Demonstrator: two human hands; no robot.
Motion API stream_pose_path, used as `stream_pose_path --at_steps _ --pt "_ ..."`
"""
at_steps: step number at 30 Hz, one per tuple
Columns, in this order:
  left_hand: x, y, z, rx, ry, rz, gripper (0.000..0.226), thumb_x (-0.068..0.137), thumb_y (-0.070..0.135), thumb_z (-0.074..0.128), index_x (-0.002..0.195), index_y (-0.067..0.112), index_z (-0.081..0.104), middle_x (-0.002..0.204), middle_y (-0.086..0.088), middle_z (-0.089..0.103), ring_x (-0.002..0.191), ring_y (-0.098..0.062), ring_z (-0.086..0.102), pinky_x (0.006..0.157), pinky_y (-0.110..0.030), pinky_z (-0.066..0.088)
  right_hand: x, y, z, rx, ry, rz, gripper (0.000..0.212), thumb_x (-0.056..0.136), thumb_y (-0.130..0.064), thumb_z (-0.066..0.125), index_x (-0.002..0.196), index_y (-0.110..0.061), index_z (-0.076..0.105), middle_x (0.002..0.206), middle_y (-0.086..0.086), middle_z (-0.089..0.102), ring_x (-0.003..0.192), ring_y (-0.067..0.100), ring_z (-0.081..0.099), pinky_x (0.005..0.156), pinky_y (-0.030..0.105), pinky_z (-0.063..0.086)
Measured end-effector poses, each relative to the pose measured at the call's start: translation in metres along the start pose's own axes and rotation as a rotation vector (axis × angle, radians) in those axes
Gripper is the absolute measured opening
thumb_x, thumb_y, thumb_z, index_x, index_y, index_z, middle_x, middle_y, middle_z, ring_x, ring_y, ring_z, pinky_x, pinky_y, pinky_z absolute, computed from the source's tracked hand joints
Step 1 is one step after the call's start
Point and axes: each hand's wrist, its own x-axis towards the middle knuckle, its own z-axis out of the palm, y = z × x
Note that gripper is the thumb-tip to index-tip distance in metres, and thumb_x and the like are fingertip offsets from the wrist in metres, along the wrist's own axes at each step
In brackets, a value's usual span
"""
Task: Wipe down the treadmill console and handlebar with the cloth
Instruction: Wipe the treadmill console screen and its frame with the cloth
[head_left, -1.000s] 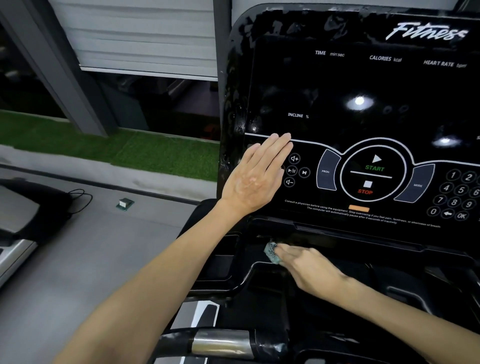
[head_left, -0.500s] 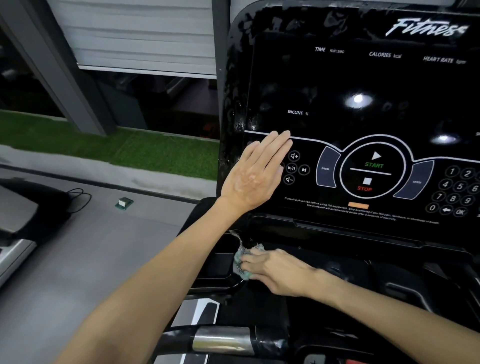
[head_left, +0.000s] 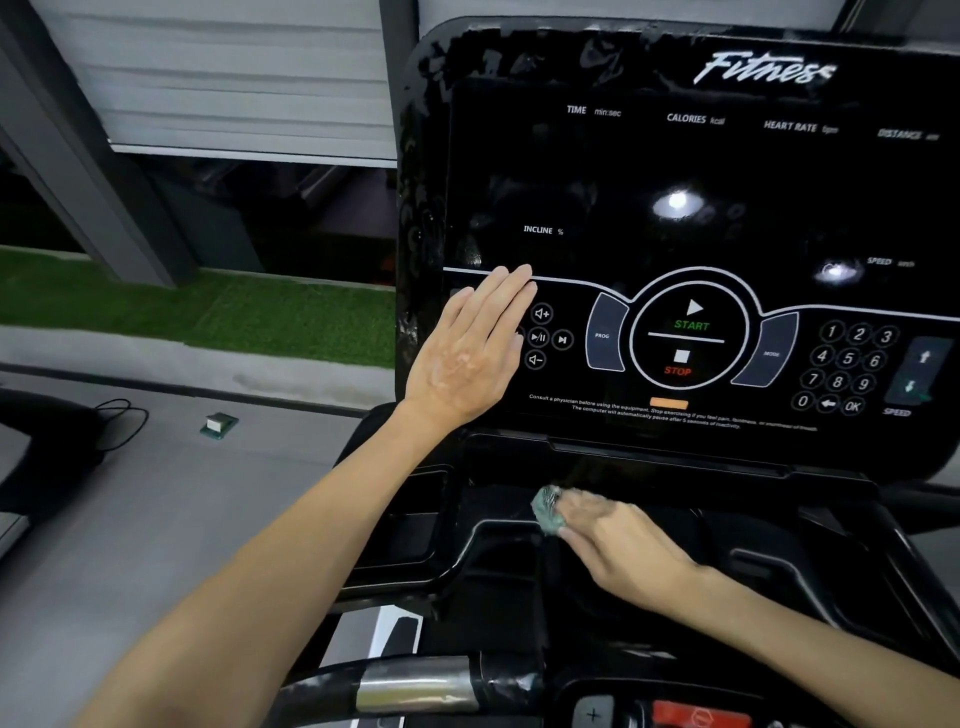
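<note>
A single wide-angle view from the person's head looks forward and down, close to the treadmill console (head_left: 675, 166), which fills the upper right of the frame. The handlebar (head_left: 415, 686) lies at the bottom edge, nearest the lens, and the floor (head_left: 130, 519) stretches away across the left side.

cloth (head_left: 545, 512) mostly under blurred right hand (head_left: 618, 545); console (head_left: 675, 171) cut off right
</note>
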Motion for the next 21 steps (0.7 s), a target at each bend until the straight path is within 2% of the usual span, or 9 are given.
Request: stream_pose_path --at_steps 5,8,10,12,13,15,17,19,21 --pt "0.000 0.000 0.001 -0.003 0.011 0.006 0.049 0.097 0.015 0.047 0.143 0.002 0.040 0.151 -0.012 0.041 0.140 -0.024 0.035 0.113 -0.038 0.029 -0.008 -0.013 -0.011 0.165 -0.221 -0.168 0.038 0.102 -0.039 0.034 0.121 -0.014 0.056 0.141 -0.004 0.048 0.140 0.012 0.032 0.109 0.036 0.040" --pt "0.000 -0.001 0.002 -0.008 0.006 0.010 0.049 0.097 0.016 0.048 0.143 0.002 0.039 0.151 -0.012 0.041 0.140 -0.025 0.035 0.113 -0.039 0.031 0.011 -0.012 -0.009 0.082 -0.232 -0.167 0.041 0.104 -0.033 0.035 0.139 -0.015 0.045 0.155 -0.002 0.033 0.145 0.014 0.023 0.112 0.036 0.036" --pt "0.000 -0.001 0.002 -0.012 0.005 0.010 0.049 0.096 0.016 0.048 0.143 0.002 0.039 0.151 -0.012 0.041 0.140 -0.025 0.035 0.113 -0.039 0.031 0.022 -0.016 -0.005 -0.001 -0.170 -0.111 0.046 0.104 -0.032 0.029 0.144 -0.013 0.041 0.153 0.001 0.036 0.141 0.015 0.035 0.108 0.032 0.041" --pt "-0.001 -0.001 0.001 -0.011 0.005 0.007 0.049 0.096 0.016 0.049 0.143 0.002 0.040 0.150 -0.012 0.041 0.140 -0.024 0.035 0.113 -0.039 0.031 0.024 -0.018 0.000 -0.025 -0.059 -0.077 0.048 0.098 -0.031 0.029 0.131 -0.011 0.058 0.131 0.003 0.061 0.116 0.010 0.061 0.089 0.021 0.052" --pt "0.000 -0.001 0.001 -0.011 0.006 0.006 0.050 0.096 0.016 0.049 0.143 0.003 0.040 0.150 -0.012 0.041 0.139 -0.024 0.036 0.113 -0.038 0.031 0.021 -0.017 0.003 -0.028 -0.022 -0.066 0.048 0.094 -0.031 0.032 0.122 -0.011 0.064 0.118 0.002 0.068 0.103 0.009 0.068 0.079 0.018 0.055" --pt "0.000 -0.001 0.001 -0.007 0.011 0.007 0.049 0.096 0.015 0.049 0.142 0.002 0.041 0.150 -0.012 0.042 0.139 -0.024 0.037 0.113 -0.038 0.030 0.017 -0.013 0.010 -0.014 0.020 -0.029 0.046 0.092 -0.031 0.034 0.118 -0.010 0.065 0.111 0.002 0.070 0.094 0.011 0.071 0.071 0.021 0.058" --pt "0.000 0.000 0.001 -0.007 0.013 0.011 0.048 0.097 0.016 0.047 0.142 0.002 0.041 0.150 -0.012 0.042 0.139 -0.024 0.037 0.113 -0.038 0.030 0.019 -0.013 0.016 -0.044 0.055 -0.045 0.043 0.093 -0.029 0.035 0.120 -0.009 0.061 0.111 0.004 0.070 0.095 0.013 0.070 0.072 0.024 0.059" --pt "0.000 0.000 0.001 -0.008 0.012 0.012 0.048 0.097 0.016 0.046 0.143 0.002 0.040 0.150 -0.012 0.042 0.139 -0.024 0.037 0.113 -0.038 0.030 0.030 -0.016 0.020 -0.072 0.097 -0.101 0.033 0.093 -0.024 0.045 0.117 -0.007 0.060 0.111 0.006 0.069 0.096 0.016 0.070 0.075 0.026 0.059" --pt "0.000 0.000 0.002 -0.004 0.011 0.012 0.048 0.098 0.016 0.045 0.143 0.003 0.039 0.150 -0.012 0.042 0.139 -0.024 0.036 0.113 -0.038 0.030 0.046 -0.026 0.020 0.009 0.063 -0.112 0.032 0.097 -0.020 0.051 0.124 -0.005 0.057 0.121 0.009 0.064 0.108 0.020 0.065 0.085 0.031 0.056"
